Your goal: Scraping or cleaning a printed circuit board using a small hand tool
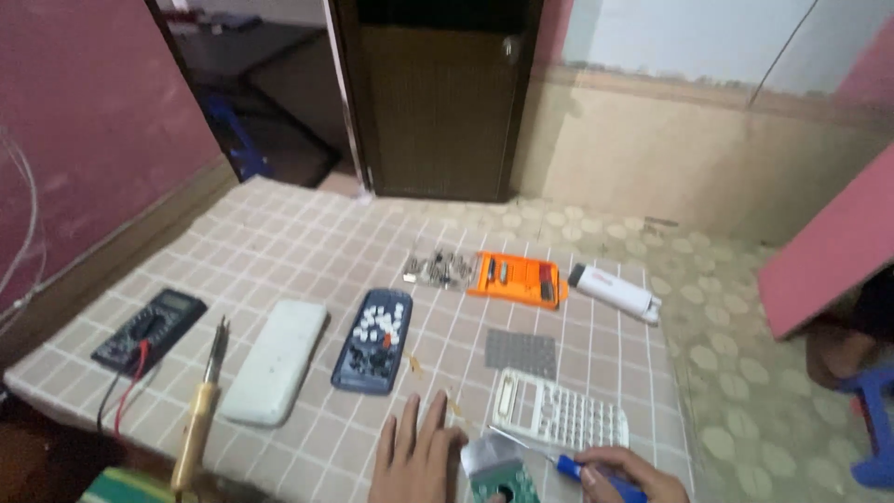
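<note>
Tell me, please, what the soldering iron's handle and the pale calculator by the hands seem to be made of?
The soldering iron handle looks like wood: yellowish-tan and matt, though tinted plastic is possible. The calculator by the right hand looks like moulded plastic, off-white and smooth, with rows of small raised keys.

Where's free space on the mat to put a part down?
Bare: the far-left stretch beyond the multimeter and white case; a smaller patch between the white case and orange tray. Crowded: the near edge around the left hand, right hand and calculator.
</note>
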